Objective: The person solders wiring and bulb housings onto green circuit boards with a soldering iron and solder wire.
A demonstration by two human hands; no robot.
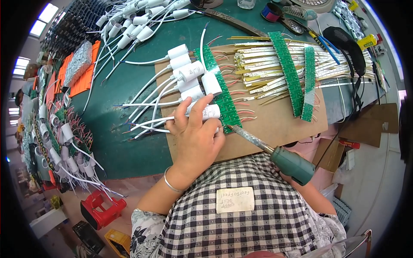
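Note:
A row of white plastic cylinders (188,71) with white cables lies along a green circuit board strip (226,103). My left hand (193,137) bends over the lowest cylinder (211,112), its fingers curled around it. The thumb and index finger come together at the board's near end; whatever lies between their tips is hidden. A soldering iron (292,165) with a green handle comes in from the right, its tip touching or just above the board's near corner. My right hand (285,174) is at the handle, mostly hidden behind it.
Under the boards lies a brown sheet (254,139). Two more green strips (287,73) rest on a pile of white and yellow LED strips (258,64). More cylinders with cables (129,32) are heaped at far left. Solder wire (271,12) and tweezers (329,47) sit far right.

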